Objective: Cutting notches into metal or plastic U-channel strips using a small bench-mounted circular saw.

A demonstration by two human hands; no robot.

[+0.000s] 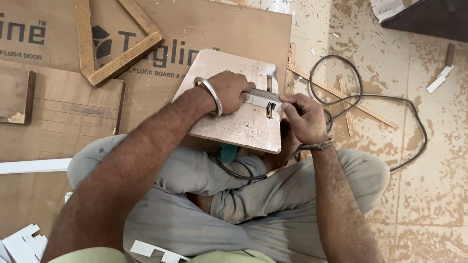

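A small plywood board (229, 123) rests tilted over my crossed legs, with a slot near its right edge. My left hand (230, 92), with a metal bangle on the wrist, grips one end of a short white strip (262, 98) lying across the board. My right hand (301, 118) pinches the strip's other end at the slot. Both hands meet over the board's right side. A teal tool body (228, 152) shows just beneath the board.
A black power cord (387, 97) loops over the sawdust-covered tiled floor on the right. Large brown boards (158, 40) and a wooden square (115, 32) lie to the left. White offcuts (16, 243) sit at bottom left and top right; thin wooden sticks (344, 95) lie beyond the board.
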